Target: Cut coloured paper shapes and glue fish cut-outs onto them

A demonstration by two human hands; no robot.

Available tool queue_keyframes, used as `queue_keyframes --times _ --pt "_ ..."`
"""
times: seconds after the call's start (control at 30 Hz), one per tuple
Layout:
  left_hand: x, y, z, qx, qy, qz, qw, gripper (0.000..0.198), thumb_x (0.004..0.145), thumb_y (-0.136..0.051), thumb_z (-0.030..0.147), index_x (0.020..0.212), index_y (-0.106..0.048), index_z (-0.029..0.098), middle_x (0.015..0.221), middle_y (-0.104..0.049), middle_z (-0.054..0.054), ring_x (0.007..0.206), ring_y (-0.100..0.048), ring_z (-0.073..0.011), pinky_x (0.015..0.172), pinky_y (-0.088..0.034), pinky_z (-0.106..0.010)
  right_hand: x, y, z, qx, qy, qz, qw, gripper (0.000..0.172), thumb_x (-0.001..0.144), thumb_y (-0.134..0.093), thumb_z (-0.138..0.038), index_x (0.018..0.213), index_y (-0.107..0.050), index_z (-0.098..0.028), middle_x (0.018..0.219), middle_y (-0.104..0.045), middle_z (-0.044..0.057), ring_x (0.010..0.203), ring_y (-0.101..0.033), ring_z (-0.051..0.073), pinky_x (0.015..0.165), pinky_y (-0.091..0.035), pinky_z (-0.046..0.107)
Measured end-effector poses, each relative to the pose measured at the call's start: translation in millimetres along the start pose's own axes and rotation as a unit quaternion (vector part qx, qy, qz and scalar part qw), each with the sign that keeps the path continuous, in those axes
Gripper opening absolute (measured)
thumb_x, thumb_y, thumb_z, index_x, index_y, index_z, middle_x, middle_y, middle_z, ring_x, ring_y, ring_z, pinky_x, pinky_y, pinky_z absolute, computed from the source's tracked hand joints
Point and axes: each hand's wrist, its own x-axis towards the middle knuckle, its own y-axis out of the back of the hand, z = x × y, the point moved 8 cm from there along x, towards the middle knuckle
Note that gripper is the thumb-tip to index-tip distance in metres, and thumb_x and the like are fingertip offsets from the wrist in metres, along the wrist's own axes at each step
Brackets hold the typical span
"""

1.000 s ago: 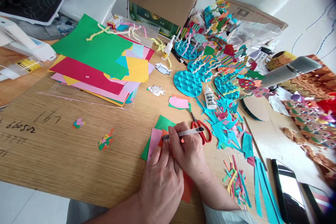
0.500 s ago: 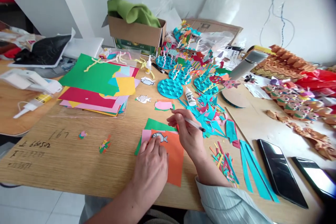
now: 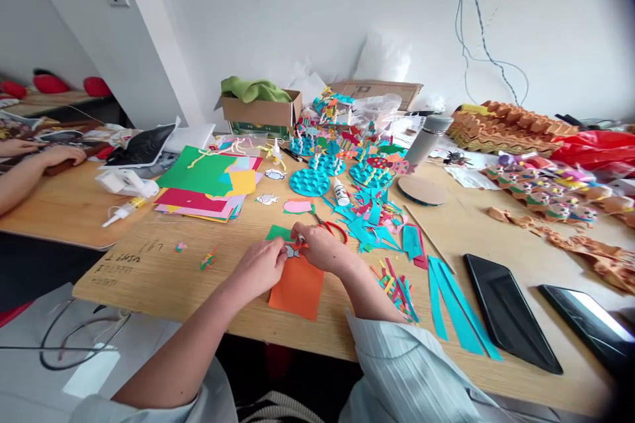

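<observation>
My left hand (image 3: 262, 266) and my right hand (image 3: 320, 248) meet over a small grey fish cut-out (image 3: 292, 251) that lies at the top of an orange paper sheet (image 3: 297, 285). Both hands have fingers curled and pinched at the fish; the pen cannot be made out in the right hand. Green paper (image 3: 278, 232) pokes out behind the hands. Red-handled scissors (image 3: 331, 228) lie just behind my right hand.
A stack of coloured paper (image 3: 208, 185), turquoise discs (image 3: 309, 181), a glue bottle (image 3: 340, 192), turquoise scraps (image 3: 372, 225) and strips (image 3: 454, 307) cover the table. Two dark tablets (image 3: 506, 310) lie at right. A cardboard box (image 3: 260, 112) stands behind. Another person's arms (image 3: 30, 168) rest at far left.
The view has tilted up and pulled back, showing more of the room. My right hand has come down from a raised pen-holding pose to the fish cut-out beside the left hand.
</observation>
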Motion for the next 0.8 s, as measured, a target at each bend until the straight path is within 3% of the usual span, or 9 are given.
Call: queue_keyframes --times 0.27,0.5,0.67,0.8 --pt "-0.7 -5.4 -16.6 -0.059 0.012 0.014 0.998 0.018 0.088 -0.040 0.011 0.093 -0.053 0.021 0.099 -0.070 -0.006 0.092 -0.066 -0.0207 0.076 -0.048 -0.031 2.5 -7.4 0.3 -0.041 0.010 -0.019 0.999 0.033 0.078 -0.062 -0.007 0.109 -0.057 -0.016 0.100 -0.070 0.010 0.093 -0.065 0.020 0.070 -0.040 0.024" --pt "-0.2 -5.9 -22.1 -0.101 -0.023 0.032 0.994 0.034 0.076 -0.034 -0.004 0.091 -0.050 0.021 0.101 -0.067 -0.007 0.097 -0.065 -0.0151 0.084 -0.049 -0.026 6.1 4.1 6.6 -0.049 -0.027 0.023 0.998 0.023 0.090 -0.045 -0.010 0.110 -0.056 -0.016 0.098 -0.070 0.012 0.090 -0.065 0.020 0.067 -0.038 0.025" --pt "-0.6 -6.6 -24.1 -0.105 -0.039 0.041 0.993 0.033 0.076 -0.034 -0.004 0.089 -0.050 0.022 0.098 -0.067 -0.005 0.095 -0.065 -0.0158 0.082 -0.050 -0.027 6.7 6.6 9.6 -0.047 -0.036 0.031 0.998 0.025 0.093 -0.038 -0.011 0.111 -0.054 -0.017 0.096 -0.070 0.010 0.084 -0.065 0.017 0.065 -0.038 0.023" --pt "-5.9 -5.4 -21.1 -0.089 -0.041 0.055 0.994 0.031 0.077 -0.035 -0.003 0.089 -0.050 0.022 0.095 -0.065 -0.005 0.093 -0.064 -0.0176 0.080 -0.050 -0.030 4.9 0.7 9.7 -0.055 -0.031 -0.001 0.998 0.019 0.087 -0.052 -0.014 0.104 -0.059 -0.018 0.091 -0.071 0.009 0.083 -0.066 0.019 0.062 -0.036 0.024"
